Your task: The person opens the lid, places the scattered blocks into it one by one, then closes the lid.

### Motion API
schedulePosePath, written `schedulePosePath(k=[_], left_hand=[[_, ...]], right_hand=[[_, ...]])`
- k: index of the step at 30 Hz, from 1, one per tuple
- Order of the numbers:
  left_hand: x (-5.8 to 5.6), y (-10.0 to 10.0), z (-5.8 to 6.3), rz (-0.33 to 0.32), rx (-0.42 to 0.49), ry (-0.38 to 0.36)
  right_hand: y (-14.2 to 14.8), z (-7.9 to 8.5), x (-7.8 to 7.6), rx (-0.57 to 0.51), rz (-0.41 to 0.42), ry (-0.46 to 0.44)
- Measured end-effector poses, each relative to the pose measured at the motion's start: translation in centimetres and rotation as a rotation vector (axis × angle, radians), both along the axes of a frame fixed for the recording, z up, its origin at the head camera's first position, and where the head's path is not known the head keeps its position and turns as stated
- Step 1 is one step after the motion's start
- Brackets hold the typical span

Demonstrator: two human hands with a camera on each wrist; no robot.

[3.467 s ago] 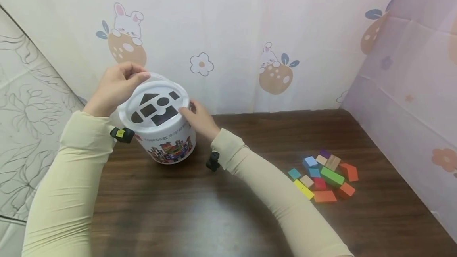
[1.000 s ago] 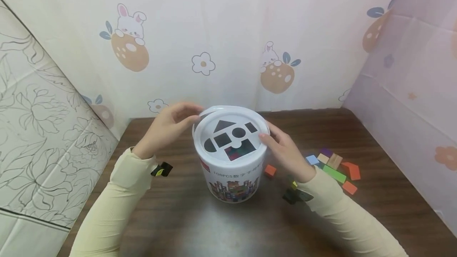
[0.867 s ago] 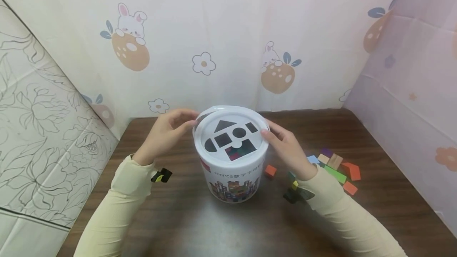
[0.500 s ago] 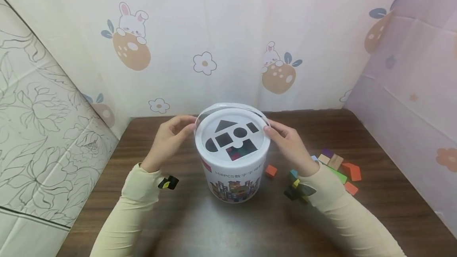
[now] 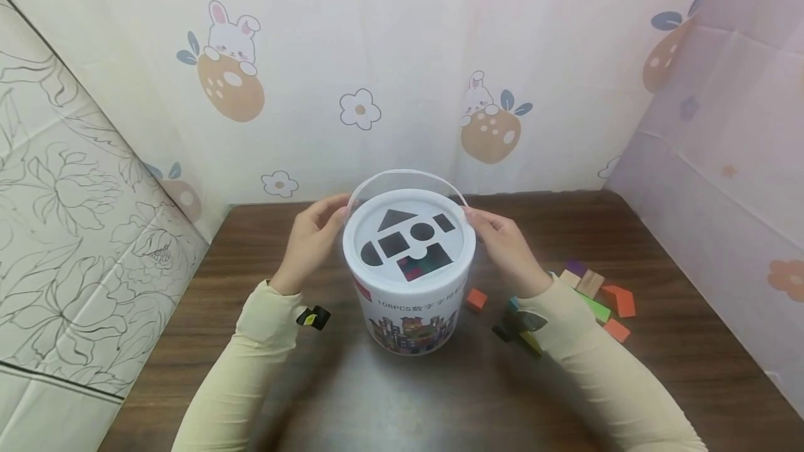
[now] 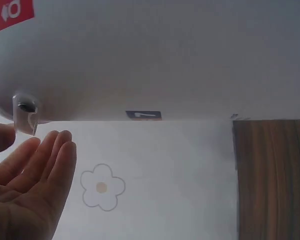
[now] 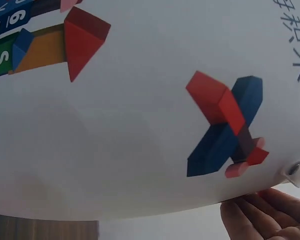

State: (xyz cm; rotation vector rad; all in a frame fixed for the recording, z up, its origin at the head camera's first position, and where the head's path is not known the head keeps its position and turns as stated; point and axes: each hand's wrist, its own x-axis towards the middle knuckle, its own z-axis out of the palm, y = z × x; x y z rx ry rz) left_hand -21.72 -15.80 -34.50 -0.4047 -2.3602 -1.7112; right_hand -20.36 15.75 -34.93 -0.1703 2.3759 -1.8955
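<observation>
A white toy-block bucket (image 5: 411, 330) stands upright on the table. Its white lid (image 5: 414, 201) has several shaped cut-outs, and coloured blocks show dimly through the largest one. The thin clear handle (image 5: 408, 171) arches above the lid. At the bucket's left rim is my left hand (image 5: 310, 239); in the left wrist view its thumb and loosely bent fingers lie either side of the handle's end (image 6: 26, 112), with a gap visible. My right hand (image 5: 509, 246) pinches around the handle's right end at the rim. In the right wrist view, its fingers (image 7: 262, 215) touch the bucket's wall.
One orange block (image 5: 476, 299) lies close to the bucket's right side. Several loose blocks, among them a green one (image 5: 593, 305), lie farther right, partly behind the right sleeve (image 5: 584, 337). A printed cloth (image 5: 414, 54) hangs along the table's back edge.
The bucket has come from the left to the middle of the table and stayed there lately. Its handle has swung from flat on the rim to upright. Both hands have moved slightly up beside it.
</observation>
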Motion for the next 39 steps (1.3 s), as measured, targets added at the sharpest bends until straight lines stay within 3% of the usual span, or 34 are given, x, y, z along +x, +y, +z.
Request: schedulePosePath(k=[6, 17, 27, 39], left_hand=[[-0.8, 0.0, -0.6, -0.019, -0.031, -0.014], [-1.0, 0.2, -1.9, -0.054, -0.02, -0.136], [-0.9, 0.2, -2.6, -0.065, -0.055, -0.202], [-0.8, 0.1, -3.2, -0.081, -0.048, -0.215]], right_hand=[[0.1, -0.1, -0.3, -0.044, 0.012, -0.018], [0.2, -1.2, -0.7, -0.032, 0.016, -0.133], [0.4, -2.2, -0.7, 0.06, 0.019, -0.147], [0.3, -2.9, -0.9, 0.096, 0.005, -0.13]])
